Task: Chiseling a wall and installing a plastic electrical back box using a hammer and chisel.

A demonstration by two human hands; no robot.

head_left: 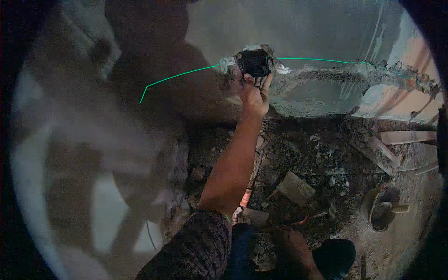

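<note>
My left arm reaches up to the grey plastered wall (303, 28). At its end my left hand (254, 93) is closed on the lower edge of a black square box (254, 61), which looks like an electrical back box. The thumb is at its lower left and the fingers are under it. The box sits at a rough hole in the wall, with pale patches on both sides. Low in the picture, my right hand (287, 235) is in deep shadow above the rubble. A small orange-red thing (301, 220) shows close to its fingers; whether they hold it is unclear.
A green light line (186, 72) crosses the wall at box height. A rough channel (326, 73) runs right from the box. Rubble (322, 149) covers the floor, with a flat slab (295, 187) in it. Wooden pieces (406, 136) and a round container (380, 210) lie at right.
</note>
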